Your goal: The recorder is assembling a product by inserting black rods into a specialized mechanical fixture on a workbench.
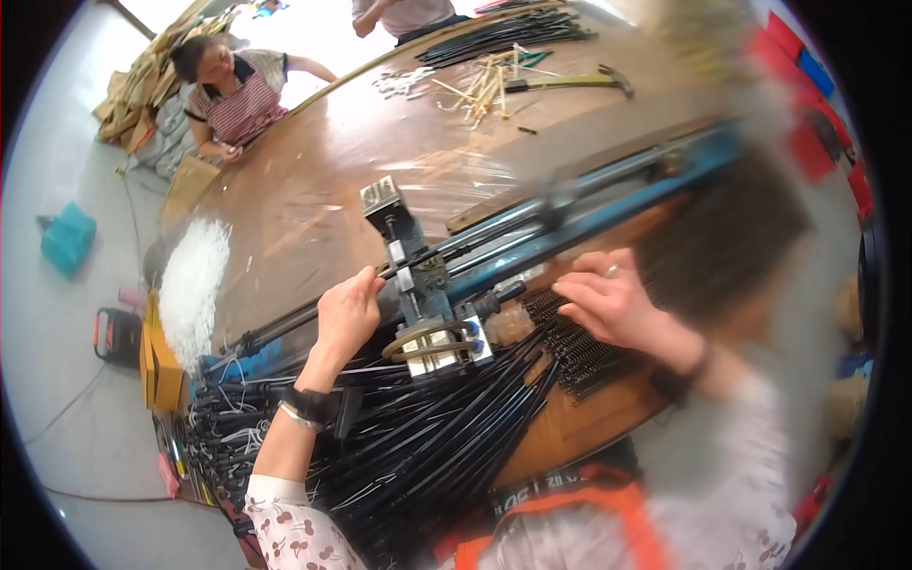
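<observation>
My left hand (350, 309) is closed around a long thin black rod (309, 312) beside a metal clamping fixture (410, 261). The rod runs through the fixture, along a blue rail (608, 214). To the right, my right hand (613, 302) hangs over a pile of dark coil springs (579, 356), fingers bent and apart, with nothing seen in them. A short black rod end (511, 291) points toward its fingertips without touching them. Below the fixture lies a thick bundle of black rods (446, 418). The fixture carries a tan hose loop (404, 339) and blue fittings.
A heap of white pieces (195, 280) lies at the table's left edge, above a yellow box (161, 366). Farther back are a hammer (570, 83), cream sticks (484, 90) and more black rods (513, 36). A person in a striped apron (242, 109) sits across the table; another stands behind.
</observation>
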Demonstrator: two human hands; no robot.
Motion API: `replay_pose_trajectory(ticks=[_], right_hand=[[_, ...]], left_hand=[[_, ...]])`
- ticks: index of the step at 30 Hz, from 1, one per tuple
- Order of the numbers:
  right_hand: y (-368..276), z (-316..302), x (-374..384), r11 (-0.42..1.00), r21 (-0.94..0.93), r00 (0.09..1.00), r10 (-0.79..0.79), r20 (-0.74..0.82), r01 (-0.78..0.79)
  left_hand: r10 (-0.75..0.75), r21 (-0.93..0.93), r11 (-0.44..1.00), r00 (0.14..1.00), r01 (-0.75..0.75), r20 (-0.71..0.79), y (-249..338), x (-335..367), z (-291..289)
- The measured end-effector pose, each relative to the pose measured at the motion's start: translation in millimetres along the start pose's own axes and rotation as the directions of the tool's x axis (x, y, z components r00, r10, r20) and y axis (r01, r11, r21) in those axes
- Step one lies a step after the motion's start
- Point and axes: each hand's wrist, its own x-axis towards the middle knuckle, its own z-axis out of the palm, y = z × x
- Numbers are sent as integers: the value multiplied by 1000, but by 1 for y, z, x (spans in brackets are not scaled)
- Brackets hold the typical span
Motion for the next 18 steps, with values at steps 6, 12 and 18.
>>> replay_pose_trajectory(ticks=[6,12,18], right_hand=[[-10,26,8,995,92,1000,30,-8,-30],[-14,67,26,932,348,991,72,110,-106],[16,85,28,758,648,996,29,89,-80]], left_hand=[[-3,14,1000,1000,3,21,-4,0,0],[10,-7,1000,1000,-10,-21,1,-10,8],[132,120,986,983,-117,-129,-15,4,33]])
